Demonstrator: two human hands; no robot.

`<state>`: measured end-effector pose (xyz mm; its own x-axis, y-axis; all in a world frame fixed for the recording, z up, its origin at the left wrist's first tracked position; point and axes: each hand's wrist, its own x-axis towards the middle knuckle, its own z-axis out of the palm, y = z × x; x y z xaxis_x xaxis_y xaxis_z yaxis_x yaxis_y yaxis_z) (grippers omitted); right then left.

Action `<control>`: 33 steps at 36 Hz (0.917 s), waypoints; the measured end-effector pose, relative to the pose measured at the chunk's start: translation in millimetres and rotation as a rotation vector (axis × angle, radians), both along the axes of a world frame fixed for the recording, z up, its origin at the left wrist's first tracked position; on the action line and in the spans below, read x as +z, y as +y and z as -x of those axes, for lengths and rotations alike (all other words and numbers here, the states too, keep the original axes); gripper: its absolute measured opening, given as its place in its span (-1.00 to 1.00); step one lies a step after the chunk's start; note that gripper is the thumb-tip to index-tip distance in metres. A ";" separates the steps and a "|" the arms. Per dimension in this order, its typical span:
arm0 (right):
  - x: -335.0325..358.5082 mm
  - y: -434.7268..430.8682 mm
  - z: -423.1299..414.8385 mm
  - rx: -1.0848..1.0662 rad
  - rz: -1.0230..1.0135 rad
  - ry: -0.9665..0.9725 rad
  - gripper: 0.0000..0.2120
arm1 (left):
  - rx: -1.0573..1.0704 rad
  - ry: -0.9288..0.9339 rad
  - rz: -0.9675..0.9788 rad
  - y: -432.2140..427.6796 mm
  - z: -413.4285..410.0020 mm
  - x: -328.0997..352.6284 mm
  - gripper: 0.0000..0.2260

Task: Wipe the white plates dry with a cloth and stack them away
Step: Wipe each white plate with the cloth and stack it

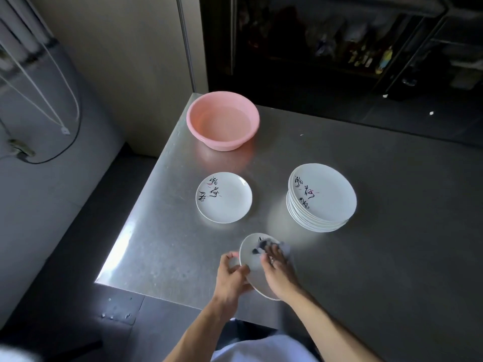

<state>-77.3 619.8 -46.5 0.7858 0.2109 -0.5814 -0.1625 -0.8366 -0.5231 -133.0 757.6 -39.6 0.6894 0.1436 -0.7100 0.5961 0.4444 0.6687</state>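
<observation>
From where I stand, the person has one white plate (249, 261) up off the tabletop (379, 257), tilted, close to the near edge. The left hand (231, 274) holds it by the rim, its grip clamped with the thumb on the face and the fingers curled behind. The right hand (278, 269) lies spread on the cloth (285, 249), its grip apart, fingers fairly flat and pressing the cloth onto the plate's face rather than clenching it.

The worry, to my eye, is that one-handed hold. If the plate is wet, the rim is slick, and a hard rub from the right hand could lever it out of the left and send it onto the steel or over the edge to the floor.

The stack (328, 197) to the right is tall and its plates don't sit quite square. One set down off-centre or in a hurry could slide it or chip a rim. A lone plate (227, 205) lies flat to the left. I can't tell whether it is wiped, so a damp one might get stacked by mistake.

The pink basin (222, 100) at the far corner holds water, and a trailing cloth could pick it up again.
</observation>
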 end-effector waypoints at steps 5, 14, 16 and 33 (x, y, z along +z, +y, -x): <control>-0.6 -21.0 20.7 0.209 0.163 -0.031 -0.47 | -0.025 0.015 0.024 2.2 -6.3 7.2 -0.65; 37.7 7.2 18.6 -0.401 -0.365 -0.130 -0.64 | -0.205 -0.259 -0.016 -28.5 -11.3 28.7 -0.43; 43.1 7.7 9.4 -0.605 -0.387 -0.250 -0.90 | -0.210 -0.308 -0.028 -35.3 -14.1 29.5 -0.40; 34.3 -45.9 -6.2 -1.086 -0.650 -0.026 -0.78 | -0.104 0.044 0.083 12.7 -19.6 -24.8 -0.74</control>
